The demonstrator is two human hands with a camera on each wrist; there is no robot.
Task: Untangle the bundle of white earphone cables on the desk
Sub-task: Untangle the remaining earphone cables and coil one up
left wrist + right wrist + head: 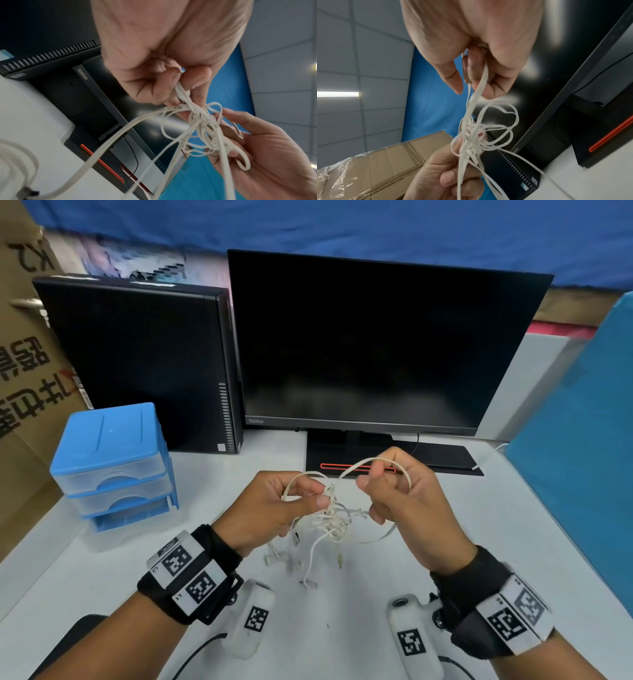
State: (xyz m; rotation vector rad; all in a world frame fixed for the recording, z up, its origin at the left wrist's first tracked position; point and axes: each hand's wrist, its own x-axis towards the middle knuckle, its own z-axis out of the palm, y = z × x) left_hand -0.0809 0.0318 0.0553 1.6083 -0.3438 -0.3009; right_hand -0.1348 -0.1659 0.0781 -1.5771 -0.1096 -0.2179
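Both hands are raised above the white desk point(445, 508), in front of the dark monitor point(376, 344), and they hold the cables point(334, 520) between them.

The left hand point(270, 508) has its fingers curled, and its thumb and forefinger pinch the top of the knot. In the left wrist view the fingertips point(197, 79) press together on several strands just where they come out of the tangle.

The right hand point(407, 498) is also curled. Its thumb and fingers pinch 1 flat strand, which makes a loop point(359, 465) from the knot up to this hand. Another strand passes under the same hand and curves back to the knot. In the right wrist view the strand runs down from the closed fingers point(494, 81) to the knot.

The knot hangs in the air between the 2 hands, and loose ends with earbuds point(274, 556) and a plug point(339, 561) hang down to the desk.

At the left stand a blue drawer box point(113, 460) and a black computer point(144, 361).
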